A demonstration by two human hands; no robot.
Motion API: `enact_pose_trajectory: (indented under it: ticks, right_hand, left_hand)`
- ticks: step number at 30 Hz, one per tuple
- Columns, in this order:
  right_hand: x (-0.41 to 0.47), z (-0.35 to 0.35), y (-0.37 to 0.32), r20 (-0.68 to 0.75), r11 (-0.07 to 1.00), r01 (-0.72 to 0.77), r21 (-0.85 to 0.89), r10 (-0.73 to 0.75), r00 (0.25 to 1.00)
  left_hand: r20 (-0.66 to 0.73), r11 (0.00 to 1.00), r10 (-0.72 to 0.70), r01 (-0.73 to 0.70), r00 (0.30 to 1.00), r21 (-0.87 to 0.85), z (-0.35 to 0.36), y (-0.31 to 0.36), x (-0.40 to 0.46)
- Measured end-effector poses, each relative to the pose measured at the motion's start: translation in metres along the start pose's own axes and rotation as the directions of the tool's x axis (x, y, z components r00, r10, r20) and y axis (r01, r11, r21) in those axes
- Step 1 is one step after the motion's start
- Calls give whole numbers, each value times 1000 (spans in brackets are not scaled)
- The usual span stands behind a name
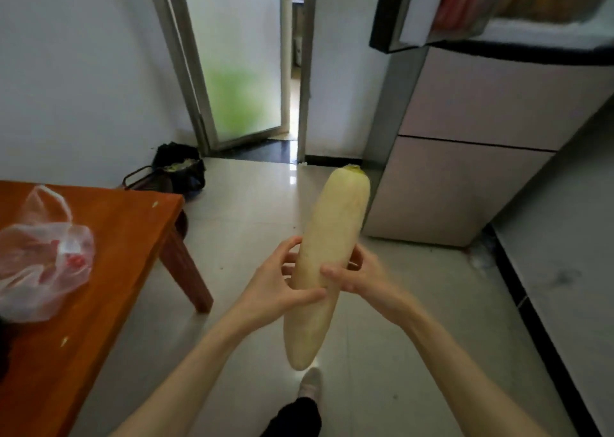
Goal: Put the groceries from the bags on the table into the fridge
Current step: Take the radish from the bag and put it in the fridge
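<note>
Both hands, left hand [277, 282] and right hand [360, 275], gripped a long white radish [327, 254] mid-air between the table [133, 237] and fridge [465, 157]. Carry step; a plastic bag [43, 257] lay near the table's left edge. Next likely: lift it to the open fridge door [498, 14] shelf.

Both hands meet round the middle of the radish [327, 264], the left hand [275, 287] on its left side, the right hand [360, 275] on its right. Left of the grip stands the table [133, 237], a plastic bag [43, 257] lying on it. Beyond the grip to the right stands the fridge [465, 157], its upper door [398, 11] open above. Far behind, a dark bag [179, 167] sits on the floor by the doorway [295, 71]
</note>
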State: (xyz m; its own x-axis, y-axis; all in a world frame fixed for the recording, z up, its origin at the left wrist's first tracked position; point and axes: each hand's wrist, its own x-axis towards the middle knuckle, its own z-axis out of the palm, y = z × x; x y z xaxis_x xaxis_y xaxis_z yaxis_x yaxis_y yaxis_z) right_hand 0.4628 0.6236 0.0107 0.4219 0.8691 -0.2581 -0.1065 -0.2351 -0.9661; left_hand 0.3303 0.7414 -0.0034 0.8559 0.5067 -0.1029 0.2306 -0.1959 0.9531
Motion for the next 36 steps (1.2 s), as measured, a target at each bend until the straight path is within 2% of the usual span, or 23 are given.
enact_pose_trajectory:
  ticks: [3, 7, 14, 19, 23, 27, 30, 36]
  right_hand:
    - [12, -54, -8, -196, 998, 44, 52, -33, 980]
    - [32, -126, -30, -403, 996, 91, 12, -78, 912]
    - [53, -240, -61, -598, 993, 102, -59, -117, 793]
    - [73, -325, -66, -636, 992, 109, -62, -124, 762]
    - [98, -403, -74, -676, 989, 149, 17, -98, 730]
    - [117, -499, -99, -611, 991, 111, -76, -134, 780]
    - [126, -570, -121, -553, 986, 135, -102, -169, 816]
    - [151, -680, -168, -501, 972, 206, -109, -233, 834]
  left_hand:
    - [130, 996, 94, -94, 987, -8, 29, 20, 66]
    - [280, 980, 196, -193, 940, -38, 67, 60, 152]
    - [415, 949, 313, -300, 854, -98, 136, 114, 266]
    - [414, 950, 312, -291, 855, -115, 192, 139, 331]
    - [381, 949, 315, -289, 869, -124, 240, 168, 394]
    - [320, 953, 299, -266, 899, -142, 294, 207, 459]
    - [281, 962, 257, -219, 925, -161, 332, 240, 504]
    - [175, 941, 202, -141, 964, -308, 386, 305, 590]
